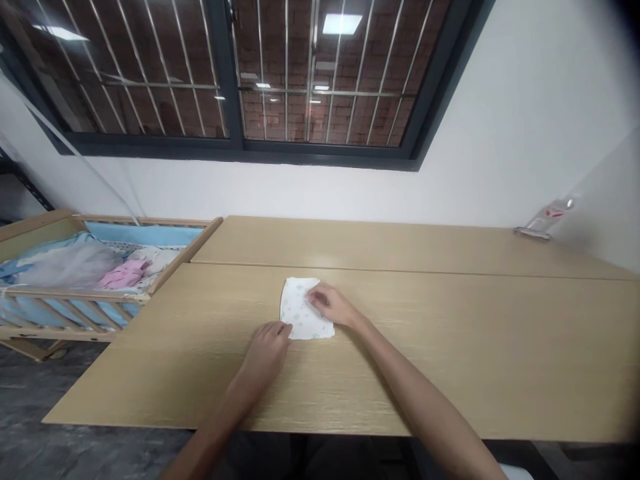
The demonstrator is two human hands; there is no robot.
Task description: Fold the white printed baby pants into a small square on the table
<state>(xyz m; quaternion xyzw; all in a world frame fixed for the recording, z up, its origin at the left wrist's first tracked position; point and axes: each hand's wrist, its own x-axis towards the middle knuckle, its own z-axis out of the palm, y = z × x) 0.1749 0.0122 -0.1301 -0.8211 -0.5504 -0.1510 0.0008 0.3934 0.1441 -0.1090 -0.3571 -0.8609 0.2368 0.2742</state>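
Observation:
A small white cloth (pixel 304 317) with a faint print lies flat, roughly square, on the wooden table (pixel 450 333). At its lower left corner is my left hand (pixel 271 337), its fingers curled together with the tips on the cloth's edge. My right hand (pixel 330 303) rests over the upper right part of the cloth, thumb and fingers bent toward each other. Whether the right fingers pinch any fabric is too small to tell.
A wooden crib (pixel 185 257) with blue lining, a pink cloth (pixel 125 274) and white netting stands left of the table. A clear plastic package (pixel 547 219) sits at the back right. Behind are a white wall and a barred window.

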